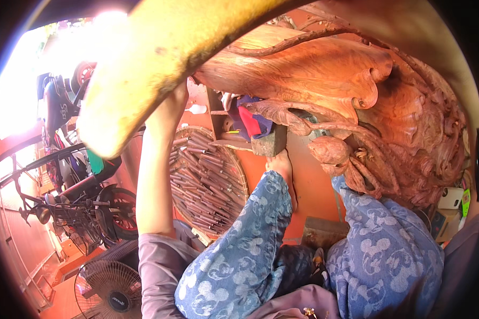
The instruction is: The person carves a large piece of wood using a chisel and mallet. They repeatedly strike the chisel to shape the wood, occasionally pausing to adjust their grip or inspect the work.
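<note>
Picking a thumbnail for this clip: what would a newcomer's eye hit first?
Probably the big carved wooden piece, reddish and flowing, filling the upper right. Next, the blurred yellow shape slanting across the top left, with the person's left forearm reaching up toward it. Then the round basket of slender brown rods on the floor, left of centre.

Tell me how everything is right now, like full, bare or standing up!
Wood carving, carved into curls, grain showing.
Round basket, loaded with thin brown rods.
Left hand, mostly hidden; can't tell whether it's open.
Yellow thing, brightly lit.
Left foot, bare.
Fan, standing; can't tell whether it's spinning.
Black bike, parked, nobody riding.
</note>
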A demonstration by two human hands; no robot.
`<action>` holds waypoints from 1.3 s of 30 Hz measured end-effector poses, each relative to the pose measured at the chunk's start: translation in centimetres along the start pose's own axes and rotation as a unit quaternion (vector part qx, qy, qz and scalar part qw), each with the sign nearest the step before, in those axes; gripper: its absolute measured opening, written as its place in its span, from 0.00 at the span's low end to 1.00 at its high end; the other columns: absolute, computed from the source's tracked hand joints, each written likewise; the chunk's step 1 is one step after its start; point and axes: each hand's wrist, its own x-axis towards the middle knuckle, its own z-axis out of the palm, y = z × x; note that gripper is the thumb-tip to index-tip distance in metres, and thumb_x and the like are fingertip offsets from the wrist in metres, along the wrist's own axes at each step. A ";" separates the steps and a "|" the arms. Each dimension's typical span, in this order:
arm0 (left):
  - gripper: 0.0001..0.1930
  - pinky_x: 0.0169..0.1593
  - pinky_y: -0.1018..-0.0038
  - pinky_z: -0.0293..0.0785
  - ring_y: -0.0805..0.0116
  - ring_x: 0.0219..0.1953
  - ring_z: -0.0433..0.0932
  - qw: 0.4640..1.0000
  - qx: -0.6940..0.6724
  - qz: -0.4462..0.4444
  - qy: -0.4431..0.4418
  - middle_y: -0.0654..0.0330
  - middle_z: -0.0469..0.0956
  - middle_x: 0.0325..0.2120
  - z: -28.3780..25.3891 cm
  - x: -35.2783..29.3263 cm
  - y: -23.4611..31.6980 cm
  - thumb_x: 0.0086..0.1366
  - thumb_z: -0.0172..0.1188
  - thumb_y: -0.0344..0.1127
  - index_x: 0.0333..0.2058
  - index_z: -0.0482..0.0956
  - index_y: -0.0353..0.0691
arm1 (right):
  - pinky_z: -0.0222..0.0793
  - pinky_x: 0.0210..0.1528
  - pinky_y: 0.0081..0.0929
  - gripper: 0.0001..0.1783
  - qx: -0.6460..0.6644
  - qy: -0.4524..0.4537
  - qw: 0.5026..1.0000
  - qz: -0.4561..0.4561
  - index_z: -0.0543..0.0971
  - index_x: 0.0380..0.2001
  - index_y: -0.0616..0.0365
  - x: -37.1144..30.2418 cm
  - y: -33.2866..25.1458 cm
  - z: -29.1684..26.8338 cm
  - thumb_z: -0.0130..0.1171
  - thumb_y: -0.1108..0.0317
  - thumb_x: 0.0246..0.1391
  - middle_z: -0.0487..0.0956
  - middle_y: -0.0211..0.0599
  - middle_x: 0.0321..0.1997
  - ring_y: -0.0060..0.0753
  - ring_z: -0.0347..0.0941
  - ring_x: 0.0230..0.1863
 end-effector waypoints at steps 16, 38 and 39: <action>0.07 0.44 0.73 0.83 0.69 0.36 0.83 0.942 -0.237 -0.230 0.060 0.55 0.80 0.31 -2.0 0.1 3.2 0.64 0.63 0.22 0.33 0.72 0.32 | 0.71 0.40 0.36 0.30 0.013 0.001 1.000 -0.001 0.78 0.47 0.59 0.3 0.3 0.4 0.63 0.79 0.32 0.78 0.43 0.35 0.45 0.76 0.37; 0.05 0.27 0.80 0.64 0.79 0.21 0.67 0.996 0.058 -0.040 0.048 0.65 0.72 0.18 -0.1 0.1 3.5 0.62 0.66 0.27 0.33 0.80 0.32 | 0.72 0.40 0.36 0.34 0.001 0.001 1.000 -0.002 0.79 0.51 0.59 0.5 -0.2 -0.3 0.62 0.79 0.30 0.79 0.44 0.36 0.44 0.77 0.37; 0.05 0.27 0.78 0.65 0.77 0.21 0.68 0.996 0.026 -0.076 0.045 0.64 0.72 0.18 -0.3 0.3 3.8 0.62 0.66 0.28 0.33 0.80 0.33 | 0.72 0.40 0.36 0.35 0.005 -0.003 1.000 -0.006 0.79 0.51 0.59 0.5 -0.1 0.1 0.62 0.79 0.30 0.79 0.44 0.36 0.44 0.77 0.37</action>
